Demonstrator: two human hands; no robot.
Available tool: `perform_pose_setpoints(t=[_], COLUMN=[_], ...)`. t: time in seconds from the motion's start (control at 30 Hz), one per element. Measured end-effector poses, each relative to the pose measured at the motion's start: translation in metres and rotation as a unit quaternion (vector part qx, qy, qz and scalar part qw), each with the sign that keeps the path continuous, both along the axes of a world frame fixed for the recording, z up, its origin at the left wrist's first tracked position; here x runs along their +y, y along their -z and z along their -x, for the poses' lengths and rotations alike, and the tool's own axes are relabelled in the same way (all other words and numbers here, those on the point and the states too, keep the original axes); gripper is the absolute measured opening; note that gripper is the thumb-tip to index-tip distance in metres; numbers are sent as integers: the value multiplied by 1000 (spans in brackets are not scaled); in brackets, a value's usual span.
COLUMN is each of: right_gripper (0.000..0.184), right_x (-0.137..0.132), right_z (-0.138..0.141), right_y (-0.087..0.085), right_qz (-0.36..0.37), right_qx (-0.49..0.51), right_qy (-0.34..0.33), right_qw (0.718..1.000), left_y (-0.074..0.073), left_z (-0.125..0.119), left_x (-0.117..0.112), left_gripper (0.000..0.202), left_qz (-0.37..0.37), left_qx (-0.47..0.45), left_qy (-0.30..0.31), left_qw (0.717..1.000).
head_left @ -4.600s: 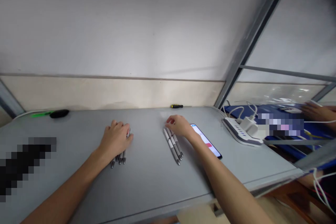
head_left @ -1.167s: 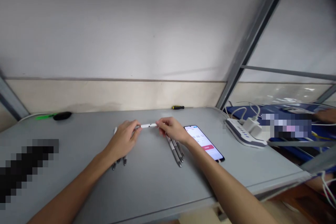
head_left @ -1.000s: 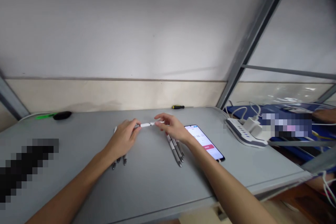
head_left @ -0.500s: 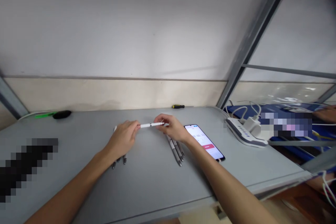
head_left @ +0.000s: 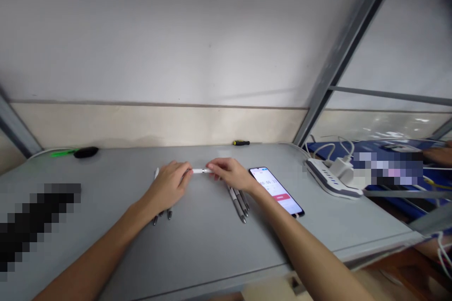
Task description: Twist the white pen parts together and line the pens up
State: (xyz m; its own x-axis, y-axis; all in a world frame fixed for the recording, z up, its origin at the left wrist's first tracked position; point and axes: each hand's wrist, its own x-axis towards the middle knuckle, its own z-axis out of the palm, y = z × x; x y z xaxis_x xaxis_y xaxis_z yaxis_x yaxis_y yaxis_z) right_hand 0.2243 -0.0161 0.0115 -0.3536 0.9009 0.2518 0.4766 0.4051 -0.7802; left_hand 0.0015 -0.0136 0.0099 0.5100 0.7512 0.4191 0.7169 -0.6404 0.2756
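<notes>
Both hands pinch one white pen just above the grey table: the left hand grips one end, the right hand the other. The pen sits left of the lit phone (more pens lie between).

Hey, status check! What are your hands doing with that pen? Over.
Left hand and right hand both pinch one white pen, level above the table. More pens under the right wrist, phone beside. Nothing in the way.
</notes>
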Motion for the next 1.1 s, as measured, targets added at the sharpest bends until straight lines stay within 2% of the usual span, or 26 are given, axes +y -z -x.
perform_pose_setpoints(t=[0.07,0.2,0.3,0.5,0.83,0.93,1.1], right_gripper=[35,17,12,13,17,17,18], right_x=[0,0,1,6,14,15,14], right_z=[0,-1,-2,-6,-23,-25,-21], right_y=[-1,-1,-1,4,9,8,8], right_qz=[8,-27,-60,-137,-157,-161,-173], right_qx=[-13,-6,-14,-90,-181,-176,-146], right_qy=[2,22,35,81,167,167,120], right_qw=[1000,999,997,983,956,957,967], left_y=[1,1,2,5,6,4,4], left_z=[0,0,0,2,8,8,6], left_x=[0,-1,-1,4,11,10,8], left_gripper=[26,24,26,31,34,33,29], left_qz=[-2,1,9,14,30,31,30], left_qx=[2,0,-10,-23,-34,-34,-29], left_qy=[5,4,3,17,-2,-4,-16], left_qw=[1000,1000,1000,1000,999,999,999])
